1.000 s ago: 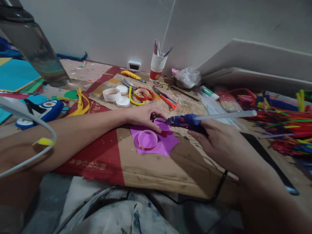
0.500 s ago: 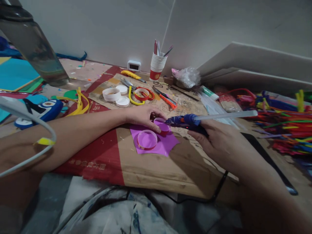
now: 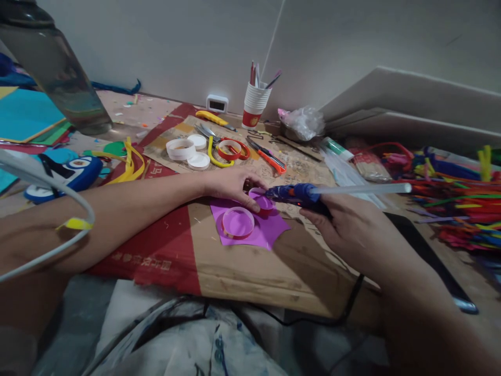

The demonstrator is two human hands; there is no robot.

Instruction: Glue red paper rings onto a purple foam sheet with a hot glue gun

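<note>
My right hand (image 3: 344, 222) is wrapped round a dark blue hot glue gun (image 3: 293, 193), with a long clear glue stick (image 3: 364, 188) poking out of its back. The gun's nozzle is at a small purple-and-red paper ring (image 3: 266, 202). My left hand (image 3: 240, 188) grips that ring at its left side, thumb in front and fingers behind. Under it lies a purple sheet (image 3: 270, 230) with pointed edges. A second ring (image 3: 238, 223), pale-rimmed with a red lower band, rests on the sheet nearer to me.
Behind my hands lie white paper rings (image 3: 180, 150), scissors (image 3: 205, 131), a yellow cutter (image 3: 213, 118) and an orange cutter (image 3: 270, 159). A paper cup of pens (image 3: 255, 104) stands by the wall. Pipe cleaners (image 3: 462, 198) are heaped at right; a bottle (image 3: 66, 73) is at left.
The view has shifted very slightly. Both hands, the glue gun and the rings keep nearly the same positions to one another.
</note>
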